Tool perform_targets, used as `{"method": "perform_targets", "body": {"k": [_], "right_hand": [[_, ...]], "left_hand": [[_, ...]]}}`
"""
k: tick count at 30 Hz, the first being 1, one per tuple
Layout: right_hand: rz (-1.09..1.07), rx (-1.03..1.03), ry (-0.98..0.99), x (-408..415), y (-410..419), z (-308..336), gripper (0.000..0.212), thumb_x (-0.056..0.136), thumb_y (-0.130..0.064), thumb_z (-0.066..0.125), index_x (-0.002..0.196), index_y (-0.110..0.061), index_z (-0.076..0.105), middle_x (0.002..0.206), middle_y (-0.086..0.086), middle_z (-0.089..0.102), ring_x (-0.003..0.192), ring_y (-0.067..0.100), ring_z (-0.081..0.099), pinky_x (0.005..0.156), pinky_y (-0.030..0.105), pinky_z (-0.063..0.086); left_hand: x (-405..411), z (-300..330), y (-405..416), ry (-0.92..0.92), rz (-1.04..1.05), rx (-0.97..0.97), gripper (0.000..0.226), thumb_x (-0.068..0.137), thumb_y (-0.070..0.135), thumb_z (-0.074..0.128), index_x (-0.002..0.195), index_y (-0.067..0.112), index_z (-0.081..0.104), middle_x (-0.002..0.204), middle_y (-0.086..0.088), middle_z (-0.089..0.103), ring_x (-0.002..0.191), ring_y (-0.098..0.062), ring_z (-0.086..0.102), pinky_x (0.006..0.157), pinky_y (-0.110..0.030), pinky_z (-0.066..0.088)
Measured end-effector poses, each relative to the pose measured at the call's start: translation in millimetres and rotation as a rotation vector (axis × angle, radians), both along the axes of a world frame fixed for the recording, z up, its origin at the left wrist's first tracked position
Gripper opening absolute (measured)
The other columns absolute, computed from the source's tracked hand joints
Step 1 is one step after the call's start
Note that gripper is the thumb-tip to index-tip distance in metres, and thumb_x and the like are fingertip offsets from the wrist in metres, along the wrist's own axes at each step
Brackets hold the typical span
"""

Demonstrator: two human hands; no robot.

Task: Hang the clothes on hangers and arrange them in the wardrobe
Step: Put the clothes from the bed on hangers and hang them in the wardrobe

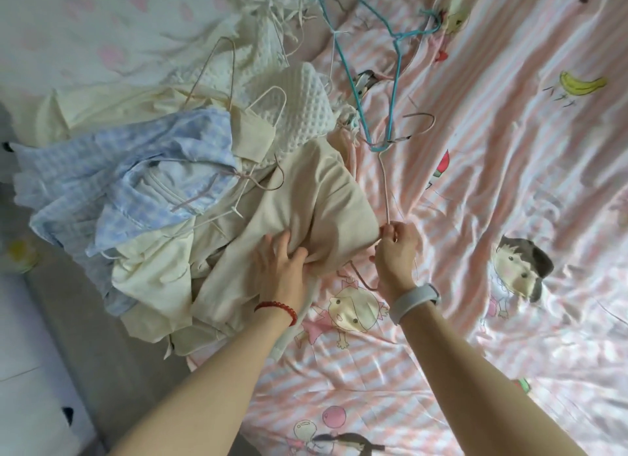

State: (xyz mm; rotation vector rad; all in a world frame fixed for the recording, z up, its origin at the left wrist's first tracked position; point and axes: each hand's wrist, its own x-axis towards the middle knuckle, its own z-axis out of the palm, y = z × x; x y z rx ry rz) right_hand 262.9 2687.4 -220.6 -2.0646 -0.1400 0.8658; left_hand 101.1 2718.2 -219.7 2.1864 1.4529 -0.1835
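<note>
- While the left hand (283, 258) grips a fold of the beige garment (306, 211) at centre frame, fingers curled into the cloth, the right hand (396, 248) pinches the lower end of a pale pink wire hanger (385, 187) just right of that garment.
- Step in hand, as judged: fitting a hanger into the beige garment; nothing is hung yet.
- Next move calls for opening the garment's neck or waist and feeding the hanger in. The hanger's upper end lies tangled with a blue hanger (394, 92) at upper centre and may need freeing first.
- Remaining clothes, including a blue checked garment (112, 184) and a white waffle-knit piece (302, 105), lie heaped at left on the bedsheet (509, 184).
- Wardrobe: not in view.
- Brands, labels, writing: none legible; the sheet carries cartoon prints only.
</note>
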Motion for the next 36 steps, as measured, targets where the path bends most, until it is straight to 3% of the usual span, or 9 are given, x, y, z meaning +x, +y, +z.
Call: {"method": "perform_targets", "body": {"k": [5,7,13,18,21,24,30,33,36], "right_hand": [[0.173,0.035,0.254,14,4,19,0.027,0.09,-0.001,0.033,0.106,-0.016,0.049,0.069,0.005,0.05,0.051,0.014,0.045,0.043,0.022,0.041],[0.168,0.043,0.345,25,16,27,0.038,0.084,0.001,0.036,0.109,-0.023,0.05,0.068,0.002,0.051,0.053,0.012,0.047,0.043,0.019,0.043],[0.078,0.144,0.612,39,69,40,0.011,0.089,-0.014,0.043,0.081,-0.016,0.05,0.076,0.001,0.049,0.059,0.016,0.051,0.051,0.022,0.046],[0.04,0.132,0.438,46,99,38,0.015,0.087,-0.012,0.049,0.073,-0.012,0.05,0.067,0.001,0.044,0.053,0.013,0.045,0.045,0.02,0.04],[0.048,0.127,0.402,52,104,37,0.024,0.091,-0.029,0.05,0.082,-0.007,0.055,0.049,-0.001,0.038,0.034,0.009,0.036,0.036,0.012,0.03],[0.118,0.184,0.332,52,100,34,0.026,0.095,-0.014,0.033,0.109,-0.005,0.054,0.04,-0.002,0.032,0.024,0.008,0.027,0.036,0.008,0.021],[0.177,0.221,0.468,48,62,25,0.02,0.097,-0.006,0.031,0.106,-0.017,0.045,0.072,0.005,0.059,0.036,0.008,0.038,0.042,0.02,0.034],[0.077,0.314,0.662,43,59,27,0.025,0.09,0.003,0.039,0.096,-0.016,0.055,0.072,-0.001,0.05,0.038,0.006,0.037,0.04,0.016,0.032],[0.14,0.279,0.609,37,61,32,0.014,0.091,-0.021,0.05,0.077,-0.018,0.051,0.064,-0.003,0.043,0.038,0.006,0.03,0.038,0.015,0.023]], "left_hand": [[-27,26,-4,-0.284,0.113,-0.045,0.02,0.092,0.005,0.046,0.106,-0.002,0.06,0.135,-0.013,0.047,0.123,-0.028,0.046,0.099,-0.034,0.037],[-40,37,-3,-0.263,0.125,-0.047,0.027,0.094,0.01,0.045,0.116,0.003,0.057,0.127,-0.011,0.055,0.115,-0.029,0.052,0.09,-0.03,0.039],[-71,49,-6,-0.149,0.072,-0.016,0.03,0.095,0.013,0.045,0.123,0.009,0.055,0.131,-0.001,0.055,0.116,-0.022,0.054,0.089,-0.033,0.045],[-90,51,-6,-0.096,0.072,-0.042,0.033,0.095,0.014,0.044,0.126,0.013,0.054,0.131,0.003,0.054,0.114,-0.021,0.056,0.088,-0.037,0.048],[-94,54,2,-0.076,0.051,-0.06,0.033,0.095,0.017,0.045,0.127,0.014,0.053,0.129,0.0,0.057,0.113,-0.022,0.056,0.089,-0.037,0.047],[-96,60,3,-0.135,0.058,-0.04,0.031,0.092,0.011,0.051,0.123,0.011,0.058,0.126,-0.003,0.059,0.111,-0.022,0.059,0.091,-0.031,0.046],[-124,79,-1,-0.145,0.17,0.19,0.041,0.079,-0.012,0.06,0.117,0.002,0.061,0.107,-0.021,0.066,0.089,-0.038,0.066,0.072,-0.046,0.053],[-147,83,5,0.15,0.176,0.154,0.049,0.083,-0.009,0.053,0.126,0.013,0.056,0.134,-0.011,0.051,0.11,-0.035,0.056,0.091,-0.049,0.047],[-146,81,12,0.331,0.156,-0.176,0.065,0.086,0.002,0.045,0.142,0.031,0.029,0.155,0.001,0.013,0.138,-0.024,0.02,0.111,-0.041,0.024]]}}
